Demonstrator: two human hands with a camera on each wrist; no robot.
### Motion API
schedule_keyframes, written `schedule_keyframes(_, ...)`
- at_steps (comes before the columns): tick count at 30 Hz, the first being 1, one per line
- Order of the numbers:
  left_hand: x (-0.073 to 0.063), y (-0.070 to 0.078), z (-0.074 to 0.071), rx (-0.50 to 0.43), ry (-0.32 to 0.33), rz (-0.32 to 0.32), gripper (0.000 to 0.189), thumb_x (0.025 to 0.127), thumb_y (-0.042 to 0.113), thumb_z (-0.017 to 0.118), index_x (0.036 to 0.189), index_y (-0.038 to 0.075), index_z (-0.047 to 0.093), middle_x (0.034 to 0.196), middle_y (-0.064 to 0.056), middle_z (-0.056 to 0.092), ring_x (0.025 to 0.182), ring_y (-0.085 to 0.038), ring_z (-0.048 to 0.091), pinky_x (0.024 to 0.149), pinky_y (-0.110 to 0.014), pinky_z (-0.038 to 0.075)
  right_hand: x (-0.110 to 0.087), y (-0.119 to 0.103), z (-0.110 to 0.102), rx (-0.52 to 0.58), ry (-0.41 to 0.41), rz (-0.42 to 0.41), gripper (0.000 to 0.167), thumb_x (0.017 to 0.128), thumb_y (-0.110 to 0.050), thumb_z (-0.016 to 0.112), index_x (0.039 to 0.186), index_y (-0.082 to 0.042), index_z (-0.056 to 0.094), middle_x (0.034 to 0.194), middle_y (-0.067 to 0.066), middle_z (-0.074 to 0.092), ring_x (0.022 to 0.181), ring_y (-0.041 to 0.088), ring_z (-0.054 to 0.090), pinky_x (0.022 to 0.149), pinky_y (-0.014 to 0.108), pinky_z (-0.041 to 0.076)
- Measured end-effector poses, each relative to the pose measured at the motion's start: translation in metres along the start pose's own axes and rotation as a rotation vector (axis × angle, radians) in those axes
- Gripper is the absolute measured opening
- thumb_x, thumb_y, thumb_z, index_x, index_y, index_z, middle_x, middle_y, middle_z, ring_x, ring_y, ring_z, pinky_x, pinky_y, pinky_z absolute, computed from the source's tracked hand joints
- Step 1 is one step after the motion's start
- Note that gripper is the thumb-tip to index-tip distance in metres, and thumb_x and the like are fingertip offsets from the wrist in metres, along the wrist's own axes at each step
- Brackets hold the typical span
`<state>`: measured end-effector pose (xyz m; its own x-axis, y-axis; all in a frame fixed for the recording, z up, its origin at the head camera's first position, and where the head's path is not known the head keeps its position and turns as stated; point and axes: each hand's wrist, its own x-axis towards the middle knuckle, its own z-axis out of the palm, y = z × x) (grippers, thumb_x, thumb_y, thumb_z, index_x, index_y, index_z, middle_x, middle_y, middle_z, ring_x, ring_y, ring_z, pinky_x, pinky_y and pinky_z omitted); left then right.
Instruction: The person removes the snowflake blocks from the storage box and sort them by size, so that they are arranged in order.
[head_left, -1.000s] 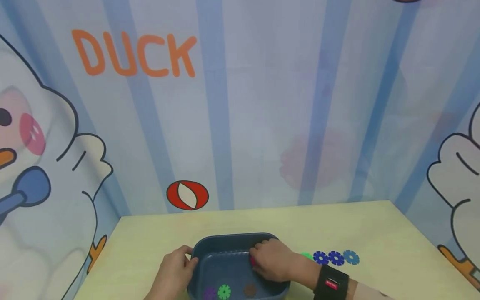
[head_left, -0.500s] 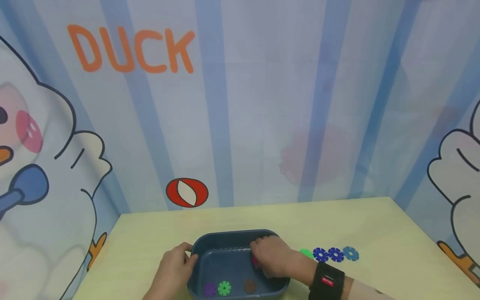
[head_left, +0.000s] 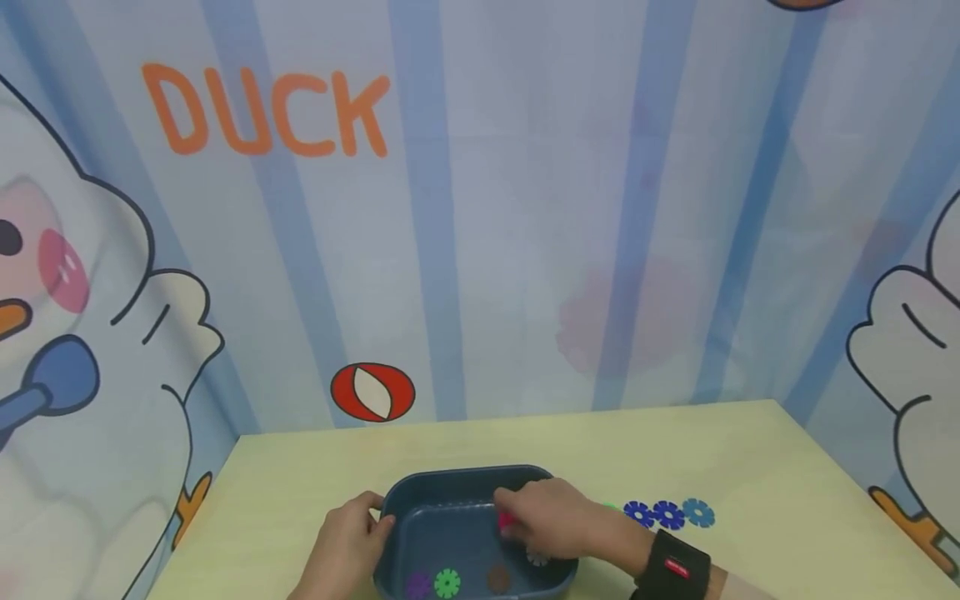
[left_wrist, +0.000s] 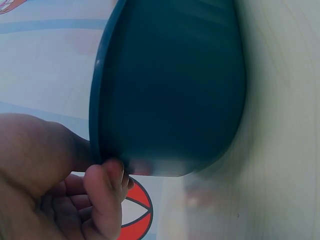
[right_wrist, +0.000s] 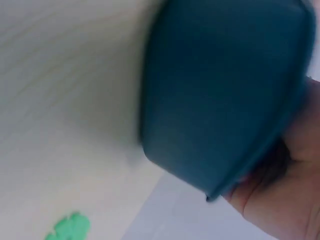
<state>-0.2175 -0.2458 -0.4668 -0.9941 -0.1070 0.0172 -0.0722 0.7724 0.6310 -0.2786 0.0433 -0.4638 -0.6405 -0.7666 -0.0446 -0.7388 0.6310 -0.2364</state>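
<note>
A dark blue plastic basin (head_left: 450, 537) stands on the table near the front. My left hand (head_left: 347, 542) pinches its left rim, thumb on the inside edge; the left wrist view shows fingers (left_wrist: 105, 192) at the rim's corner. Over the basin's right side reaches my right hand (head_left: 555, 518), pinching a pinkish-red piece (head_left: 506, 522) that its fingers partly cover. On the basin floor lie a purple notched disc (head_left: 417, 585), a green notched disc (head_left: 447, 583) and a brown disc (head_left: 498, 578). A pale notched disc (head_left: 536, 558) shows just below the right hand.
Right of the basin, a row of notched plastic discs lies on the pale yellow table (head_left: 315, 467): dark blue discs (head_left: 668, 515), a light blue disc (head_left: 698, 512) and a green disc (right_wrist: 70, 227) mostly hidden by the right arm in the head view. A printed curtain (head_left: 510, 208) hangs behind.
My right hand has shifted slightly inside the basin, showing more of the pinkish-red piece and uncovering the pale disc beneath. The left hand keeps its hold on the rim.
</note>
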Motion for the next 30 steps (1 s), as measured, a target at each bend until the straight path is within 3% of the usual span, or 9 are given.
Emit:
schedule_keyframes(5, 0.001, 0.002, 0.001, 0.001, -0.016, -0.016, 0.024, 0.099, 0.009, 0.072, 0.115, -0.008, 0.069, 0.067, -0.001, 0.059, 0.060, -0.014, 0.054, 0.056, -0.030, 0.047, -0.015, 0.006, -0.017, 0.167, 0.035, -0.010, 0.005, 0.108, -0.021, 0.064, 0.111, -0.023, 0.060, 0.082, -0.016, 0.063, 0.064, -0.002, 0.053, 0.065, 0.022, 0.048)
schedule_keyframes(12, 0.002, 0.002, 0.001, 0.008, -0.029, -0.043, 0.026, 0.100, 0.009, 0.071, 0.118, -0.009, 0.069, 0.070, -0.001, 0.062, 0.062, -0.014, 0.056, 0.057, -0.031, 0.048, -0.035, 0.018, -0.030, 0.183, 0.155, 0.002, 0.008, 0.108, -0.018, 0.062, 0.112, -0.023, 0.058, 0.084, -0.012, 0.067, 0.067, -0.002, 0.053, 0.066, 0.024, 0.048)
schedule_keyframes(19, 0.002, 0.004, 0.003, 0.008, -0.045, -0.055, 0.026, 0.100, 0.010, 0.072, 0.118, -0.008, 0.069, 0.070, -0.001, 0.062, 0.062, -0.015, 0.057, 0.058, -0.031, 0.049, -0.059, 0.034, -0.035, 0.228, 0.199, 0.088, 0.008, 0.107, -0.022, 0.065, 0.112, -0.024, 0.059, 0.084, -0.013, 0.070, 0.064, -0.001, 0.053, 0.062, 0.025, 0.046)
schedule_keyframes(30, 0.001, 0.004, 0.001, -0.001, -0.039, -0.055, 0.027, 0.100, 0.010, 0.072, 0.119, -0.009, 0.068, 0.068, -0.002, 0.060, 0.062, -0.016, 0.054, 0.058, -0.031, 0.047, -0.089, 0.062, -0.029, 0.217, 0.298, 0.131, 0.014, 0.104, -0.015, 0.067, 0.108, -0.025, 0.059, 0.072, -0.016, 0.059, 0.057, -0.003, 0.048, 0.057, 0.023, 0.043)
